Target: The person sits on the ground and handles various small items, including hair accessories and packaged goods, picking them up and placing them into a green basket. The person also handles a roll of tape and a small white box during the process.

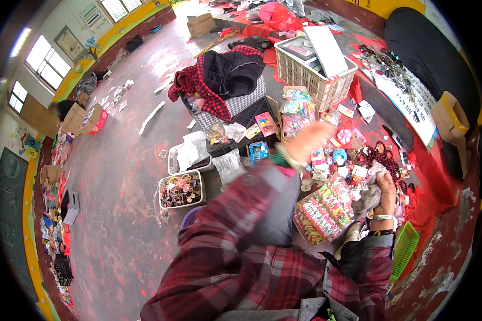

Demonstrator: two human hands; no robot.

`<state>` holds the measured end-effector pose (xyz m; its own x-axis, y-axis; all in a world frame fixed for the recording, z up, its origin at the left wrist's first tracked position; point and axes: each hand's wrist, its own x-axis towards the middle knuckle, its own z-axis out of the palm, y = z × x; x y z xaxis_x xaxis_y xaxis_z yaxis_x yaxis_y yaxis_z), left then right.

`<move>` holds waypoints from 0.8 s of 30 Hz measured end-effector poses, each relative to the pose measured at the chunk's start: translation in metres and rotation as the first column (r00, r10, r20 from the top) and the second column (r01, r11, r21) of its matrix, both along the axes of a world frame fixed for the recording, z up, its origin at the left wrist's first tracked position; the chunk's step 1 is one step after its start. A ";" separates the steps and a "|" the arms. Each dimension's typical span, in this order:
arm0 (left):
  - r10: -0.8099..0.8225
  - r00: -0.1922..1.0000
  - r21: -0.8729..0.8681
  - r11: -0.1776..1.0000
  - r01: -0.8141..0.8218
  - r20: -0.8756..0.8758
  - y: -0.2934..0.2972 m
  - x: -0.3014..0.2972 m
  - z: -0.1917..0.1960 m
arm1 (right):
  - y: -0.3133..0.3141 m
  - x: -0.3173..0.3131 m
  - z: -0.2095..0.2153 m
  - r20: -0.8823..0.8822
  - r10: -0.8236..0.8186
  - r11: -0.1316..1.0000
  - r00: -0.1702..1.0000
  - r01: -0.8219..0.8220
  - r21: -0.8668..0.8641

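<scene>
My right hand (385, 197) is closed around a crumpled grey cloth (367, 196), held above a heap of small trinkets. My left hand (309, 142) reaches forward over the heap, smeared by motion, so its fingers cannot be made out. Just ahead of it lie clear bags of colourful small goods (297, 109). Below and between my hands sits a pack of brightly patterned wrapped items (323, 211). Dark red beads (380, 157) and a pink flower-like trinket (345, 136) are spread beyond my right hand.
A white basket of hair ties (181, 190) stands left of my left forearm. Farther off are a checked box (254, 99) under a red-and-black garment (219, 80) and a beige plastic crate (326, 85). A green basket (405, 250) leans beside my right forearm.
</scene>
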<state>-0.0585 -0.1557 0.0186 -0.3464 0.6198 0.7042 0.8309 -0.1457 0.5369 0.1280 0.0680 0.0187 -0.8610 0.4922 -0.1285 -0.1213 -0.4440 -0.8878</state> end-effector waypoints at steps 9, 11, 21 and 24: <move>-0.524 -0.418 0.620 0.774 0.129 0.742 0.118 0.120 -0.046 | 0.000 0.012 -0.018 0.121 0.099 0.983 0.988 -0.116 0.140; -0.532 -0.463 0.627 0.776 0.069 0.709 0.117 0.123 -0.052 | 0.001 0.010 -0.028 0.218 0.038 0.950 0.975 -0.103 0.294; -0.338 -0.537 0.405 0.914 0.008 0.773 0.123 0.112 -0.076 | 0.042 0.013 -0.079 0.183 -0.031 0.713 0.983 -0.107 0.693; -0.249 -0.426 0.324 0.939 0.113 0.870 0.114 0.109 -0.063 | 0.015 0.004 -0.036 0.213 -0.096 0.992 0.972 0.076 0.099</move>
